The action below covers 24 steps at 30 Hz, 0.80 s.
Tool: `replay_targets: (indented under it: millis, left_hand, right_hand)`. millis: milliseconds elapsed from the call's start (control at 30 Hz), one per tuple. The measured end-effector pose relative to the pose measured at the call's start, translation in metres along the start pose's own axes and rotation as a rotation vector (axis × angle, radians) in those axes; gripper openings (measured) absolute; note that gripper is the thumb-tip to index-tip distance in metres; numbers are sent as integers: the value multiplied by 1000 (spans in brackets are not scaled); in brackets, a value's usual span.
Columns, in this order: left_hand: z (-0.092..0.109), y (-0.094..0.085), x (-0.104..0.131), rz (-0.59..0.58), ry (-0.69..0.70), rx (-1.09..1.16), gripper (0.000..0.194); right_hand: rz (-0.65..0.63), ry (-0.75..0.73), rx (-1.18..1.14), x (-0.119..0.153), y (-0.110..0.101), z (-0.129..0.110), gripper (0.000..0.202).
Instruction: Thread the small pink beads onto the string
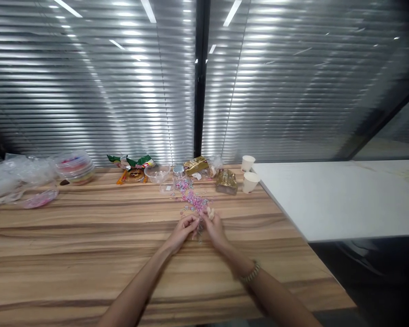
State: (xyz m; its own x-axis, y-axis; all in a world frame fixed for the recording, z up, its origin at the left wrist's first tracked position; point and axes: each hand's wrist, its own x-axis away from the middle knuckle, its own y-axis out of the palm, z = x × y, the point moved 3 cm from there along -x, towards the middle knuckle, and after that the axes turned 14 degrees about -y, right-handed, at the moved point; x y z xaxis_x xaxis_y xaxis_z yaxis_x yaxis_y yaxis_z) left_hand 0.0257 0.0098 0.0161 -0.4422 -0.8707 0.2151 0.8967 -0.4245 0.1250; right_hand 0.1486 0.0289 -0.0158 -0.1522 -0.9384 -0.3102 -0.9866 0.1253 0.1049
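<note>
My left hand (186,227) and my right hand (214,227) meet above the wooden table, fingertips close together and pinched. Between them hangs something thin and small, possibly a strand with beads; it is too blurred to name. A pale, cream-coloured piece (210,212) shows at the fingers of my right hand. Just beyond my fingertips lies a loose pile of small pink and pastel beads (195,200). A clear jar (178,170) with a silvery top stands behind the pile, with more beads around its base. A braided bracelet (251,271) circles my right wrist.
Two paper cups (250,182) stand at the right, beside a gold packet (226,181). Another gold packet (195,165), a clear bowl (157,173) and green wrappers (132,161) line the back. Stacked plastic tubs (74,168) and plastic bags (20,170) sit left. A white table (327,195) adjoins right.
</note>
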Motion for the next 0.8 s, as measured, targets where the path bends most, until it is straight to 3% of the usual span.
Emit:
replay_targets:
  millis: [133, 267, 400, 600, 700, 800]
  left_hand:
    - [1, -5, 0, 17, -65, -101, 31]
    - [9, -10, 3, 58, 42, -145, 23]
    - [11, -14, 1, 175, 129, 43, 23]
    - [3, -16, -4, 220, 44, 315, 18]
    - [1, -21, -4, 259, -25, 281, 31]
    - [-2, -28, -4, 350, -68, 167, 46]
  right_hand:
    - [-28, -50, 71, 2, 1, 0, 35]
    - [-83, -89, 141, 1, 2, 1, 33]
    - [-150, -152, 167, -2, 2, -2, 28]
    - [-282, -123, 80, 0, 10, -15, 26]
    - [-361, -133, -39, 1, 11, -23, 26]
    - [-297, -77, -129, 0, 7, -21, 33]
